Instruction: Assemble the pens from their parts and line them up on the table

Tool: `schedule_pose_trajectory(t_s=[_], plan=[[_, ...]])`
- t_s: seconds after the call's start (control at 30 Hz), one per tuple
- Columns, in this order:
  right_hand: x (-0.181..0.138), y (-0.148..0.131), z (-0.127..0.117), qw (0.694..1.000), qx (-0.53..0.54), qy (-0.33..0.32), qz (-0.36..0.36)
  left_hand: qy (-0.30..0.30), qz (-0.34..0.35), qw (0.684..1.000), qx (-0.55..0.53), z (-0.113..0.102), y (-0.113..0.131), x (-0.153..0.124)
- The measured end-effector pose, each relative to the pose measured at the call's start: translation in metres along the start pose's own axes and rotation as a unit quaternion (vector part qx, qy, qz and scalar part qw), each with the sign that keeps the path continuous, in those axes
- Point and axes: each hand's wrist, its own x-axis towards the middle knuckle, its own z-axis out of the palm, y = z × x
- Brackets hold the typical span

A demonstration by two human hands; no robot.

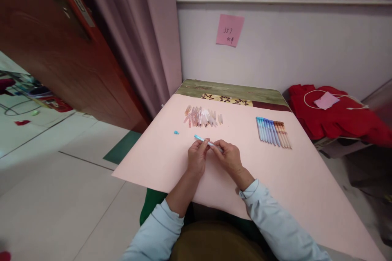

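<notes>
A light blue pen [201, 138] is held slantwise over the table between both hands. My left hand [197, 155] is closed on its middle, with the brighter blue end sticking out past the fingers. My right hand [228, 155] pinches the other end, which the fingers partly cover. To the left on the table lies a small blue pen piece [176, 132]. Beyond the hands is a loose pile of clear and pinkish pen parts [200, 117], some with dark tips. A neat row of finished-looking pens [272, 132], blue through violet to brown, lies at the right.
The table [147, 159] is covered in pale pink, with a patterned strip [226, 97] at its far edge. A wall with a pink note [230, 30] stands behind. Red cloth [330, 118] with a white cable lies at the right; a curtain [137, 28] and brown door [76, 57] are left.
</notes>
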Motion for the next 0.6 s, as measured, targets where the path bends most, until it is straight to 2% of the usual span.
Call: schedule_pose_trajectory(t_s=[0.17,0.23,0.3,0.37,0.43,0.5,0.6], plan=[[0.001,0.003,0.002,0.999,-0.029,0.025,-0.027,0.009,0.012,0.999,0.043,0.002,0.000,-0.003],[0.002,0.004,0.002,0.999,-0.025,0.048,0.000,0.029,0.038,0.993,0.110,-0.003,0.009,0.001],[0.002,0.004,0.001,0.997,-0.011,0.063,0.035,0.056,0.099,0.970,0.213,-0.014,0.026,0.012],[0.003,0.003,0.000,0.996,0.006,0.067,0.059,0.078,0.202,0.919,0.331,-0.028,0.050,0.029],[0.003,0.002,-0.001,0.996,0.019,0.061,0.067,0.082,0.302,0.838,0.446,-0.045,0.072,0.049],[0.003,0.002,-0.001,0.996,0.023,0.055,0.066,0.053,0.320,0.774,0.544,-0.062,0.087,0.067],[0.003,0.003,0.000,0.996,0.019,0.054,0.064,0.008,0.293,0.742,0.603,-0.083,0.093,0.084]])
